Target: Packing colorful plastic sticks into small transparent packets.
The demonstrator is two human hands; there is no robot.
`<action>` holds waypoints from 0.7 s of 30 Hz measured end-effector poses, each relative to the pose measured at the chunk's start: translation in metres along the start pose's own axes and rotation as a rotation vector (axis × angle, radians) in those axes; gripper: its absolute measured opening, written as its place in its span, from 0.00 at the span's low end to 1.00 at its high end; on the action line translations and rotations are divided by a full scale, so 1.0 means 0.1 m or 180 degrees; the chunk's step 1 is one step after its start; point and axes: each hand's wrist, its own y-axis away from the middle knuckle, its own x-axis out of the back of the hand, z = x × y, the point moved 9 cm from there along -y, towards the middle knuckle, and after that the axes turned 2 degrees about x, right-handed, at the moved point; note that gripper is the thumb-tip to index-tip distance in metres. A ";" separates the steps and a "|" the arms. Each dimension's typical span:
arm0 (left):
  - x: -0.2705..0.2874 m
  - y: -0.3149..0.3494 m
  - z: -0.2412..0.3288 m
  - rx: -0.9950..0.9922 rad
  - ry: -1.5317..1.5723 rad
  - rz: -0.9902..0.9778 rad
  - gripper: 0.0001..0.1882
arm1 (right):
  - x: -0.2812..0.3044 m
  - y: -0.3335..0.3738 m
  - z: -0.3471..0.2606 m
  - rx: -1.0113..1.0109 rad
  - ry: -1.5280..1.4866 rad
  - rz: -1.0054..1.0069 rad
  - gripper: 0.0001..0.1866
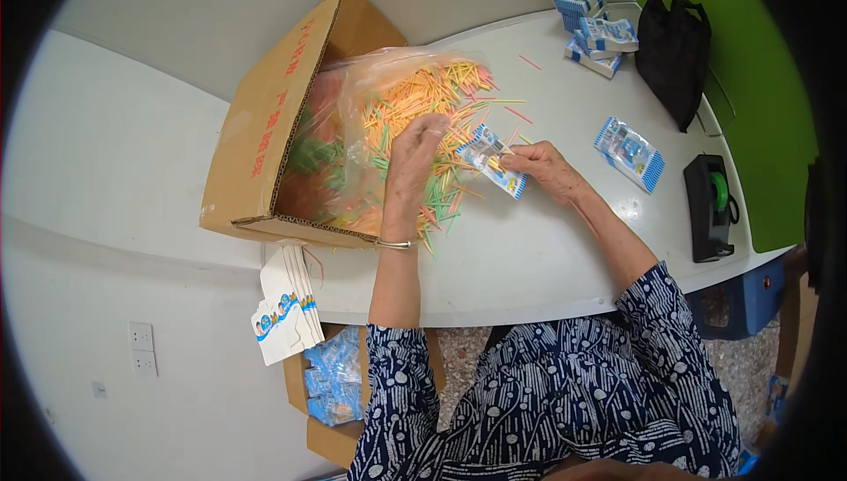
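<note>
My right hand [545,170] pinches a small blue-and-white packet [494,163] with clear plastic and striped ends, just above the table. My left hand [413,163] hangs over a heap of thin coloured sticks [410,103], with its fingers drawn together. Whatever may be between those fingertips is too small to make out. The sticks are yellow, orange, green and pink. They spill out of a clear plastic bag [353,97] lying in the mouth of a tipped cardboard box [265,119]. Some sticks lie loose beside the packet.
Another packet [629,154] lies at the right, near a black tape dispenser [708,207]. Behind are stacked small boxes [600,35] and a black bag [675,53]. Folded white cartons [289,304] overhang the table's left front corner, above a carton of blue packets [335,375].
</note>
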 end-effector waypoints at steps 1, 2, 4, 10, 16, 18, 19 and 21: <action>0.03 -0.01 -0.03 -0.0017 -0.0004 0.0019 0.11 | -0.04 0.00 -0.02 0.0014 0.0005 -0.0021 0.16; 0.03 -0.03 -0.08 0.0019 -0.0049 -0.0045 0.09 | -0.07 -0.01 -0.04 0.0083 0.0036 -0.0038 0.16; -0.01 -0.03 -0.13 0.0067 -0.0088 -0.0134 0.08 | -0.08 0.00 -0.06 0.0144 0.0066 -0.0026 0.16; 0.47 0.06 0.28 -0.1247 -0.2327 0.1290 0.13 | -0.08 0.02 -0.10 0.0121 -0.0109 0.0019 0.16; -0.09 0.09 0.09 -0.0545 -0.0778 -0.0101 0.13 | -0.02 0.03 -0.08 0.0073 0.0023 0.0027 0.16; -0.24 0.10 -0.02 -0.0465 -0.0659 -0.0330 0.12 | -0.06 0.03 -0.09 0.0108 -0.0172 0.0017 0.16; -0.31 0.12 -0.07 -0.0394 -0.0542 -0.0545 0.11 | -0.08 0.03 -0.11 0.0111 -0.0177 0.0010 0.16; -0.28 0.13 -0.05 -0.0598 -0.0642 -0.0455 0.12 | -0.13 0.04 -0.18 0.0209 -0.0176 -0.0065 0.17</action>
